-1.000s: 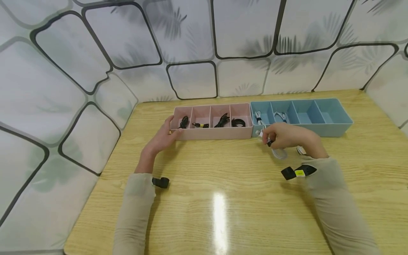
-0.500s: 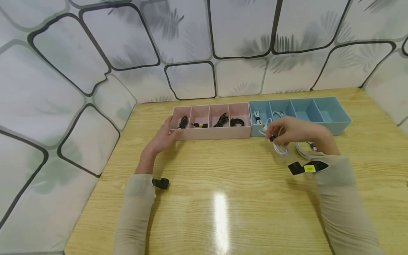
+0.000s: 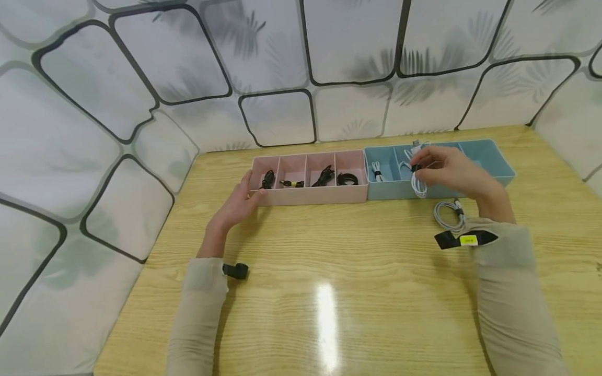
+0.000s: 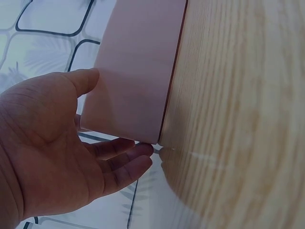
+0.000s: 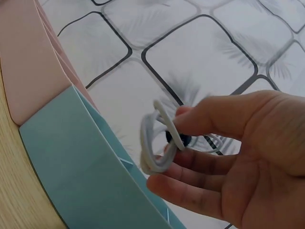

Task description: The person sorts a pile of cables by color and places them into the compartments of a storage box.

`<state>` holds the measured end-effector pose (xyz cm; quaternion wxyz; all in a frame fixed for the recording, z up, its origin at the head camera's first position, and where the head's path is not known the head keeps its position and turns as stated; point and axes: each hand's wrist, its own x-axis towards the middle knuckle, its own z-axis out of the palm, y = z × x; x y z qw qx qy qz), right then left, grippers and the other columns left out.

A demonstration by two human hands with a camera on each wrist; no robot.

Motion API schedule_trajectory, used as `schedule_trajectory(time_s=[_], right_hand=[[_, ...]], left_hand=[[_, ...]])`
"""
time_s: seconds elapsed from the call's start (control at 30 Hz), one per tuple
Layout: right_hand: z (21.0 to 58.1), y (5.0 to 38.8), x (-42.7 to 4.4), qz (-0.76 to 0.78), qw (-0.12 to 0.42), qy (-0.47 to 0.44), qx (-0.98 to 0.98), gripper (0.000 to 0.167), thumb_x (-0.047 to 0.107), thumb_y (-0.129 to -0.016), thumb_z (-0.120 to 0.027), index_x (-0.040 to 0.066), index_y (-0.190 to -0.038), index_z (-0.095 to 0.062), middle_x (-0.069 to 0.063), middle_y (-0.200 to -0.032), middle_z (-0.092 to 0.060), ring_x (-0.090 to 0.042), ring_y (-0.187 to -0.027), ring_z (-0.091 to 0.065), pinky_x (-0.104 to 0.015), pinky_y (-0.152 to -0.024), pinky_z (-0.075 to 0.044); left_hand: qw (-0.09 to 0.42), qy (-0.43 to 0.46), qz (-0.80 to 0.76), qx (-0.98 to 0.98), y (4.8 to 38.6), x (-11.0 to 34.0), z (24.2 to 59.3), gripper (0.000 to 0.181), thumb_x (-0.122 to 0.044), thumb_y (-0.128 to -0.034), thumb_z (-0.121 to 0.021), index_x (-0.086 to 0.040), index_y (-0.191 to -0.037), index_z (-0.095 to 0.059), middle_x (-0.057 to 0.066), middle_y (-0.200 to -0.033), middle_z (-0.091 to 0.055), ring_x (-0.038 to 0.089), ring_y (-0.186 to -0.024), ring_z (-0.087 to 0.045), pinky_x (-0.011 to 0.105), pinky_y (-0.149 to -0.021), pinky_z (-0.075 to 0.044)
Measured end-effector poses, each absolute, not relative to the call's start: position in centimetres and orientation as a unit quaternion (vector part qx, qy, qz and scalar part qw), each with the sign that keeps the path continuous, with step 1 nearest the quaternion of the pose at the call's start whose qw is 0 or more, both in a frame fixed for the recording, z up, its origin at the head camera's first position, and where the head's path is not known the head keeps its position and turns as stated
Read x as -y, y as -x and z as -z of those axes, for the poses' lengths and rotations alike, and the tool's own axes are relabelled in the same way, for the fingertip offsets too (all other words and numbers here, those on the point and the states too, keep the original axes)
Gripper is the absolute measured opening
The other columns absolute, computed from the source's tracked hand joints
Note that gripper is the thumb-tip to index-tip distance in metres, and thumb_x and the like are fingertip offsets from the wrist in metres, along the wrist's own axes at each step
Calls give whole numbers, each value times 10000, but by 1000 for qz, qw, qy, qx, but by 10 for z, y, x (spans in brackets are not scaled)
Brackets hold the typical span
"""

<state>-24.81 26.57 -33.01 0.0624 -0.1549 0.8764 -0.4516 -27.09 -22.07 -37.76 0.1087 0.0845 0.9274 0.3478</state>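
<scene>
My right hand (image 3: 444, 166) pinches a coiled white cable (image 3: 418, 184) by its black tie, between thumb and fingers. The coil hangs above the blue divided box (image 3: 392, 191), over its second and third compartments, and a USB plug (image 3: 416, 144) sticks up from it. In the right wrist view the white cable (image 5: 153, 143) hangs clear of the blue box wall (image 5: 90, 167). My left hand (image 3: 240, 202) rests against the left end of the pink divided box (image 3: 312, 197). In the left wrist view its thumb touches the front wall, while the loosely extended fingers (image 4: 126, 167) lie by the end.
Black cables, such as a coil (image 3: 347, 179), lie in the pink compartments. A tied white cable (image 3: 377, 171) is in the leftmost blue compartment, with another partly hidden in the second. A grey-white coiled cable (image 3: 449, 215) lies on the wooden table (image 3: 282, 292) before the blue box.
My right hand has lifted the white cable from the front of the blue box, up and rightward to above it. The grey-white coil on the table is now uncovered. My left hand stays put.
</scene>
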Motion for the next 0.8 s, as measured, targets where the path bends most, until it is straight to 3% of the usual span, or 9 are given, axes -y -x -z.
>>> schedule_trajectory(time_s=[0.13,0.33,0.47,0.8], right_hand=[[332,251,-271,456,34,112,-882,299,164,-1002,-585,36,-1269,-544,-95,-1165,-545,-44,-865,-599,-280,-717,-548],[336,254,-282,520,-43,42,-852,200,140,-991,-598,142,-1190,-589,62,-1032,-545,-59,-809,-591,-202,-671,-543],[339,257,-289,540,-69,3,-839,196,140,-987,-586,200,-1174,-590,49,-1029,-520,-49,-783,-588,-171,-652,-538],[348,262,-302,509,-66,-6,-858,246,115,-994,-576,79,-1237,-567,89,-1020,-523,-9,-788,-584,-213,-627,-558]], left_hand=[[107,-85,-349,-927,271,222,378,763,-393,-1061,-427,-120,-1603,36,262,-1620,-104,404,-1488,-155,567,-1173,-192],[106,-84,-352,-926,271,222,379,768,-384,-1056,-442,-135,-1605,34,238,-1627,-109,377,-1499,-137,560,-1180,-176],[105,-86,-355,-925,272,222,379,767,-384,-1056,-443,-127,-1604,28,244,-1624,-117,379,-1497,-144,560,-1179,-181],[105,-87,-352,-926,273,223,381,771,-386,-1056,-439,-118,-1602,35,262,-1618,-115,383,-1496,-140,551,-1182,-180]])
